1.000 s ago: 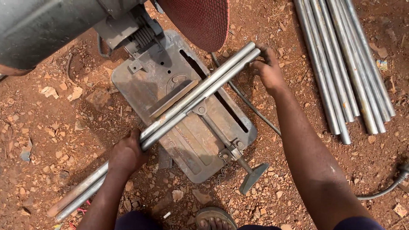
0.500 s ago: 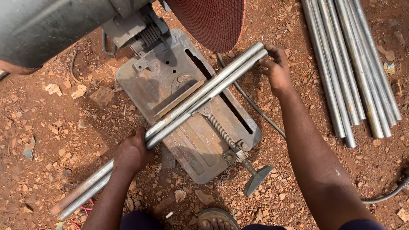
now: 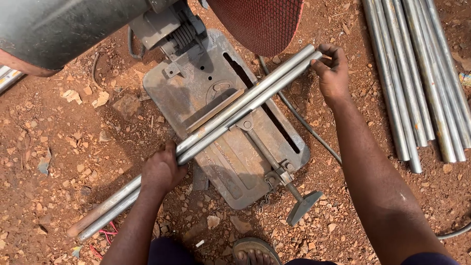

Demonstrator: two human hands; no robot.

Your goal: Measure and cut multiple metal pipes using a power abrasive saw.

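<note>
To my right a bundle of spare pipes (image 3: pixel 422 83) lies on the red dirt (image 3: pixel 59 142), well apart from the saw. A dark cable (image 3: pixel 304 122) runs out beside the saw's base. Pale stones (image 3: pixel 93 98) and rubble are scattered over the ground, and my sandalled toes (image 3: pixel 252 254) show at the bottom edge.

A single view, from the person's head, looks almost straight down at the red dirt ground (image 3: pixel 59 147). It sits close: the saw base (image 3: pixel 221 122) fills the middle, the motor housing (image 3: pixel 64 27) looms at the top left edge, and the person's foot (image 3: pixel 255 252) shows at the bottom edge. No second view shares the scene.
</note>
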